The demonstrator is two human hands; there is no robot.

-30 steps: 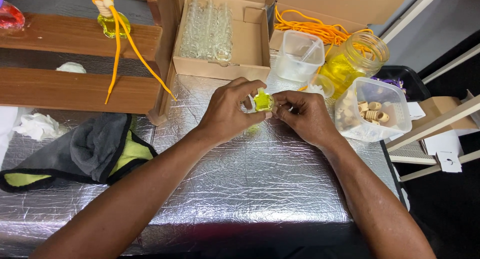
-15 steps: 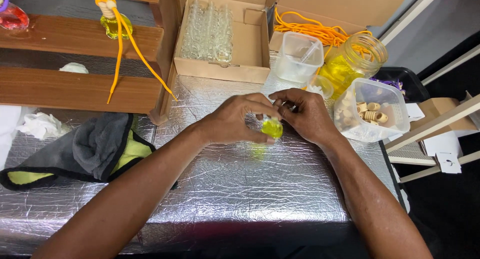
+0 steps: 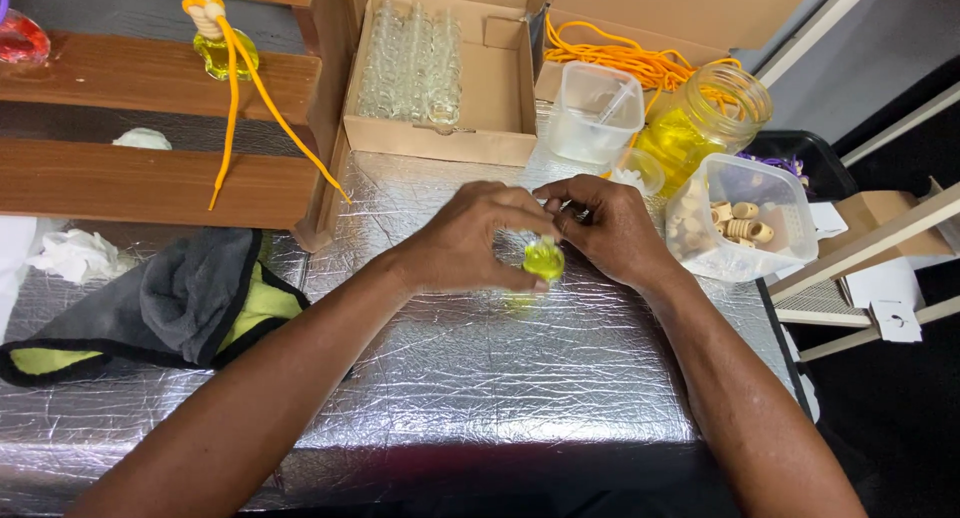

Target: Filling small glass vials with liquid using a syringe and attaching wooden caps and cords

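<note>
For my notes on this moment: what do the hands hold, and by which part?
The left hand holds a small yellow glass bottle by its body; the right hand works at its top, grip hidden.

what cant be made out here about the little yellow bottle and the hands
Head view only:
- small yellow bottle: its neck and top, covered by the left hand.
- right hand: what its fingertips pinch, too small and hidden by its knuckles.
- clear tub: its contents, blurred by the translucent wall.
</note>
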